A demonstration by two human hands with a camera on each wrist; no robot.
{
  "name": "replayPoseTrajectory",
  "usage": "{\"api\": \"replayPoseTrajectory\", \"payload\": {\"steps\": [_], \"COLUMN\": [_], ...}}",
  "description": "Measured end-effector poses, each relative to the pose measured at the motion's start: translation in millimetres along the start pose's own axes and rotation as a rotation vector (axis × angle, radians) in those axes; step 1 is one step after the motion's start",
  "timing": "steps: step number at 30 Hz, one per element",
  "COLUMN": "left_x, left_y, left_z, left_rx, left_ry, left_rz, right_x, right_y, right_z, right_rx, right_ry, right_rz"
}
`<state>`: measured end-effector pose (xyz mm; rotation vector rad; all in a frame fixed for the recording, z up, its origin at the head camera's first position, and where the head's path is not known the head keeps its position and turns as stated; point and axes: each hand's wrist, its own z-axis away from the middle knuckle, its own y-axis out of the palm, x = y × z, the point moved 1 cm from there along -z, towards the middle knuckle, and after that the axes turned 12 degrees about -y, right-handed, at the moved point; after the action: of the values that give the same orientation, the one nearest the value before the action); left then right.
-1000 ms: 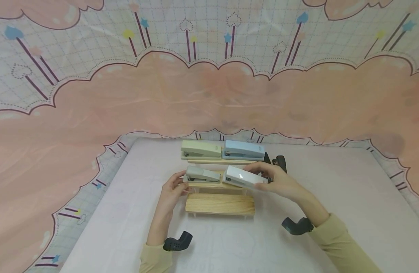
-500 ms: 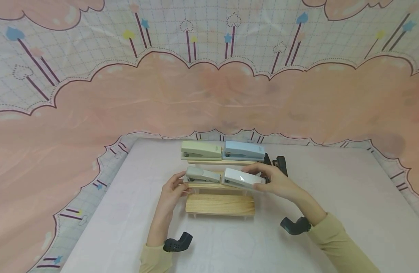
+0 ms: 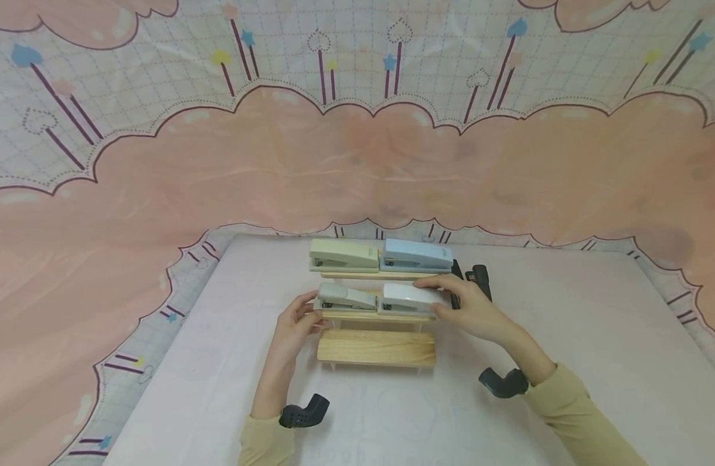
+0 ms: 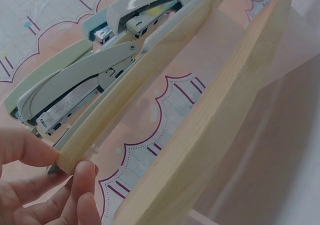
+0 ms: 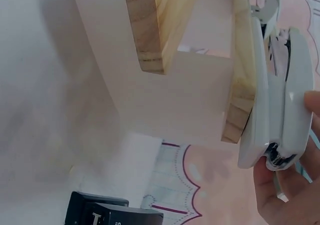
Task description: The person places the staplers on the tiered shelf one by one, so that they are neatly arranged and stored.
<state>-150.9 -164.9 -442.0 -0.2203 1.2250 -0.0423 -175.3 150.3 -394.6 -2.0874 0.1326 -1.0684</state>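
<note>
A white stapler [image 3: 408,296] lies along the right half of the middle wooden shelf [image 3: 348,316]. My right hand [image 3: 474,310] grips its back end, fingers on the far side and thumb on the near side. In the right wrist view, the white stapler [image 5: 297,95] sits against the board. Beside it, on the left half, is a grey-green stapler [image 3: 347,296]. My left hand [image 3: 295,321] pinches the left end of that shelf; the left wrist view shows fingers [image 4: 30,145] on the board's end, close by the grey-green stapler's base.
On the back shelf stand a light green stapler [image 3: 342,254] and a light blue stapler [image 3: 417,254]. The front wooden shelf [image 3: 376,347] is bare. A black stapler [image 3: 481,279] stands on the white table right of the rack, with another dark item beside it.
The white stapler has swung from a slant to lie in line with the shelf, shifting slightly left. My right hand moved left with it. My left hand stays in place.
</note>
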Motion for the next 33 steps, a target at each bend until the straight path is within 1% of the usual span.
{"api": "replayPoseTrajectory", "payload": {"steps": [7, 13, 18, 26, 28, 33], "left_x": [-0.5, 1.0, -0.4, -2.6, -2.6, -2.3], "left_y": [0.3, 0.5, 0.4, -0.1, -0.2, -0.5], "left_z": [0.7, -0.6, 0.2, 2.3, 2.0, 1.9], "left_rx": [0.004, -0.006, -0.003, 0.007, 0.01, 0.011], "left_ry": [0.012, -0.007, -0.005, 0.005, 0.008, 0.007], "left_rz": [-0.01, -0.002, 0.0, 0.008, 0.009, 0.008], "right_x": [4, 7, 7, 7, 6, 2], "right_y": [6, 12, 17, 23, 23, 19], "right_z": [4, 8, 9, 12, 13, 17], "right_rx": [-0.089, -0.154, -0.211, -0.295, -0.327, -0.434], "right_ry": [-0.067, -0.054, -0.043, -0.009, -0.02, -0.08], "right_rz": [0.08, 0.115, 0.144, 0.12, 0.111, 0.087]}}
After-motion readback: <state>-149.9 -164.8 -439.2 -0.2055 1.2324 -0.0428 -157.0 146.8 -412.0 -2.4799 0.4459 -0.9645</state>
